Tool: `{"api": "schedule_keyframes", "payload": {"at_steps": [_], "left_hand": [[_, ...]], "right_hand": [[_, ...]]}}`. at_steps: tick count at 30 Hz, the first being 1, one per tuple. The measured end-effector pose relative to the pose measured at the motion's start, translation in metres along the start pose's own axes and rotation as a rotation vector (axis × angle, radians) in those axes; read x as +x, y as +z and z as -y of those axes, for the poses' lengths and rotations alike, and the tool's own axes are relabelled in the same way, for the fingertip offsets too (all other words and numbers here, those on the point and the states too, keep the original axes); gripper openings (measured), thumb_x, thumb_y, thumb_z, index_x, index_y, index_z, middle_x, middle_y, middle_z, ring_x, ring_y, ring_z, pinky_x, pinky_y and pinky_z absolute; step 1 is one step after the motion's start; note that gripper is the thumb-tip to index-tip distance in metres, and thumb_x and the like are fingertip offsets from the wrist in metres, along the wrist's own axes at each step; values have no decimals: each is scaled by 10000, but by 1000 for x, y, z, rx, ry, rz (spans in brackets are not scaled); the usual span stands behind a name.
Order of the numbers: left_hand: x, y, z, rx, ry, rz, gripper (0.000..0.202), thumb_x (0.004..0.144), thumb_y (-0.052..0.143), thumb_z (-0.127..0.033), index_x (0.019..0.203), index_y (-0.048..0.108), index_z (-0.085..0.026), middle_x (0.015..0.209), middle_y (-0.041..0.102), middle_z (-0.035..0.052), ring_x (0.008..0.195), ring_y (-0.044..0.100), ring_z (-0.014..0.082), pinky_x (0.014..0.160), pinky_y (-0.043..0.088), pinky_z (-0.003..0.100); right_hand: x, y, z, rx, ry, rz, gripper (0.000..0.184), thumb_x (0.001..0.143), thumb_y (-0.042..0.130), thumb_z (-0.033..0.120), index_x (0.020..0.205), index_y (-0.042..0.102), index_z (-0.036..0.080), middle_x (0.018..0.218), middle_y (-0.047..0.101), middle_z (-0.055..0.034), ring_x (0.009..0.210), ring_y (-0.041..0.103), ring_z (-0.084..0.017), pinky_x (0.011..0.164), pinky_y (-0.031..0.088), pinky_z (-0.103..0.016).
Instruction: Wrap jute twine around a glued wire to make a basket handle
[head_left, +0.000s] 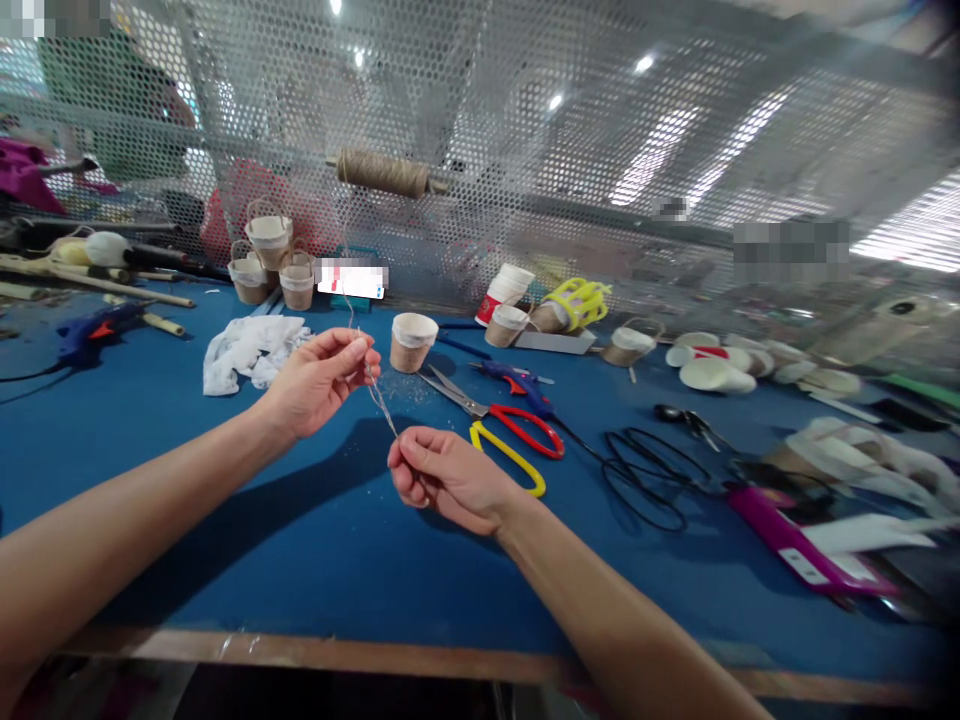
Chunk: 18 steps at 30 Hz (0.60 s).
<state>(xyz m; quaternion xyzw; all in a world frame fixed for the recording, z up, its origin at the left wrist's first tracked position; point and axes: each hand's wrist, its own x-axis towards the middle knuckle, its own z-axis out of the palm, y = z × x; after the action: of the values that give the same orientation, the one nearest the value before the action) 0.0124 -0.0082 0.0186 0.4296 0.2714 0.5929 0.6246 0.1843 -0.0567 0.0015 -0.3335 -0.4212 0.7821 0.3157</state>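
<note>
While pinching string [382, 405] with left hand [322, 380] and right hand [442, 480], both clamped on it: cup [412, 342] just behind, scissors [510, 440] beside right, cloth [251, 350] left.

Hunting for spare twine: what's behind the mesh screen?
Through the mesh screen only blurred shapes show: a person in green and something red. The twine spool hangs in front; the rest is obscured.

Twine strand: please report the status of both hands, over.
Left hand and right hand both pinch the twine strand above the blue table. Scissors lie apart, to the right. Nothing blocks the hands.
</note>
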Motion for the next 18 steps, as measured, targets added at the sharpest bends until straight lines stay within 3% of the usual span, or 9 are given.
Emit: {"api": "schedule_keyframes", "payload": {"at_steps": [3,5,6,8,9,10,12,15,18], "left_hand": [[1,-5,-1,354,179,-39,197,715,594,-186,901,539,-152,742,630,22,681,584,119,695,455,276],[-3,-4,-2,715,512,-72,422,667,637,-156,1065,500,-178,993,612,71,942,545,177,854,399,345],[-5,-3,-2,879,660,22,431,667,632,-144,1078,509,-185,1096,577,94,1059,485,207,925,342,379],[-11,1,2,1128,807,462,339,717,559,-117,1043,557,-210,1116,584,88,1094,470,218,973,285,407],[-14,3,5,1221,812,635,324,746,510,-107,1051,556,-207,1073,609,88,1048,505,211,973,283,417],[-17,5,8,1316,786,708,318,771,462,-104,1067,548,-183,1023,627,107,984,540,212,948,309,427],[-20,7,14,1511,707,710,283,807,380,-108,1020,564,-134,815,655,122,764,590,207,780,420,397],[-21,7,20,1627,558,683,267,833,321,-140,837,587,-133,654,629,89,565,558,172,547,421,284],[-20,6,23,1518,365,540,247,859,306,-198,938,537,-166,687,645,61,523,551,142,482,381,233]], "right_hand": [[0,-5,5,-110,-44,-117,228,660,682,326,627,586,122,476,557,36,402,460,-26,416,301,-156],[-1,-9,10,-180,-57,-185,230,673,668,327,618,585,120,463,547,38,390,446,-22,402,293,-154],[-2,-11,12,-217,-48,-198,238,677,662,333,611,582,119,456,542,38,381,439,-22,391,289,-156],[-5,-13,17,-305,-18,-180,246,680,653,340,605,579,118,448,538,37,368,431,-23,373,285,-158],[-7,-13,20,-360,-7,-157,244,686,646,340,606,580,119,446,538,36,362,427,-23,365,282,-158],[-9,-13,24,-423,2,-127,240,694,638,338,610,581,120,445,537,36,357,423,-23,359,280,-158],[-11,-13,37,-563,16,-59,240,729,602,339,621,588,124,452,538,34,358,416,-24,355,284,-157],[-3,-23,68,-837,33,15,265,796,517,355,700,611,127,576,603,-15,448,500,-56,410,364,-177],[26,-52,102,-1357,-103,-424,290,886,364,295,859,603,133,763,642,-60,597,571,-91,531,445,-212]]}}
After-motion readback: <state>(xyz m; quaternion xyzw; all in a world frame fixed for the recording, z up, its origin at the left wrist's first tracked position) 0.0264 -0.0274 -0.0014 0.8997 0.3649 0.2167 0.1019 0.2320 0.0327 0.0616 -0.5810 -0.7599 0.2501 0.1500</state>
